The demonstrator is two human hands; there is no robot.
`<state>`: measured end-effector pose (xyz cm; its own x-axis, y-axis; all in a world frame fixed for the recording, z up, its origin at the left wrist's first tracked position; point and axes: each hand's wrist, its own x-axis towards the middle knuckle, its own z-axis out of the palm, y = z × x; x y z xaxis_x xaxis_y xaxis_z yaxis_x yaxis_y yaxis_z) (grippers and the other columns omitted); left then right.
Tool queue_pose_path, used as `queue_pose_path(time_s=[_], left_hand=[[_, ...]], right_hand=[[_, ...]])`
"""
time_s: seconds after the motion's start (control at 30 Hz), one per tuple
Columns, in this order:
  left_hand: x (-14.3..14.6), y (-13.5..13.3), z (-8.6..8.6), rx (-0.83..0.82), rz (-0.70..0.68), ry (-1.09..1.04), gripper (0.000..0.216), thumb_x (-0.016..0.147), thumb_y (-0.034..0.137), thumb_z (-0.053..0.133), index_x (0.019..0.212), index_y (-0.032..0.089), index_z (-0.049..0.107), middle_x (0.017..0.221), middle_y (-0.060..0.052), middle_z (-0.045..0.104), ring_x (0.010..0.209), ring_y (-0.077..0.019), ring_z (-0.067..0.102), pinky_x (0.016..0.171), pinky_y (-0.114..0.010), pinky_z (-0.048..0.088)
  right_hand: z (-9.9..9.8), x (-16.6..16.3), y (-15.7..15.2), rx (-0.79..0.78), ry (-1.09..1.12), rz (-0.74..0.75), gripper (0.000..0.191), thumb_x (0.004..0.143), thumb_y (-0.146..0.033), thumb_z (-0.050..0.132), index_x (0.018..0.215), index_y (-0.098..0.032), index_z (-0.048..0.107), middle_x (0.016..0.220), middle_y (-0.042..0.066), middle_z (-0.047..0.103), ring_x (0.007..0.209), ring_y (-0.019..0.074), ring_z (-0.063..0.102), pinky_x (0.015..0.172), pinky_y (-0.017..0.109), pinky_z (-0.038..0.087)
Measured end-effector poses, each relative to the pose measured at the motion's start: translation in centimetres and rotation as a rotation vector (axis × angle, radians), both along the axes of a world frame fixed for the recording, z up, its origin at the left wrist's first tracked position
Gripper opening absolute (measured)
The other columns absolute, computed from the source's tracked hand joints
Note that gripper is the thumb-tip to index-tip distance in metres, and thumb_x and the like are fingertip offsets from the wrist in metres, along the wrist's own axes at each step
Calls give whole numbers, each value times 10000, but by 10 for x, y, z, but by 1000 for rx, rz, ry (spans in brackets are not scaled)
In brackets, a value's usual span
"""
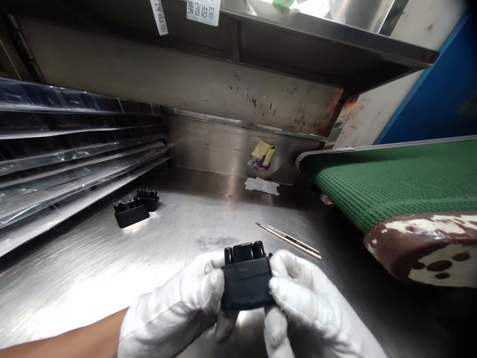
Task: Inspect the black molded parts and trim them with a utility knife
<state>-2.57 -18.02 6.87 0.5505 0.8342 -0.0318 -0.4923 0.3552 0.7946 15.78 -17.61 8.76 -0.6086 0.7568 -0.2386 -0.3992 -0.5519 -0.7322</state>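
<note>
Both my hands wear white gloves and grip one black plastic part with short round posts along its top edge. My left hand clasps its left side, thumb on the front face. My right hand pinches its right side. The part is held just above the steel tabletop, near the front edge.
Two more black plastic parts lie at the back left of the table. Thin sticks lie to the right. A green conveyor belt ends at the right. Stacked clear trays fill the left. A white rag and yellow scrap lie at the back wall.
</note>
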Motion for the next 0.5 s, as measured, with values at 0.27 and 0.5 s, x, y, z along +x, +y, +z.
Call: queue_pose_path(time_s=[0.27,0.5], left_hand=[[-2,3,-10,7,30,3,589,676,571,795,1023,108,687,834,-76,640,591,-92,479,492,-185,312],[-6,-2,-24,37,-3,89,434,827,548,656,778,119,697,805,-112,678,607,-145,549,591,-263,414]], right_hand=[[3,-3,3,11,-83,-6,497,635,-380,904,689,-182,452,507,-13,624,422,71,548,459,149,413],[1,-4,3,17,-111,5,510,643,-406,897,707,-186,441,500,-32,616,402,72,552,468,167,425]])
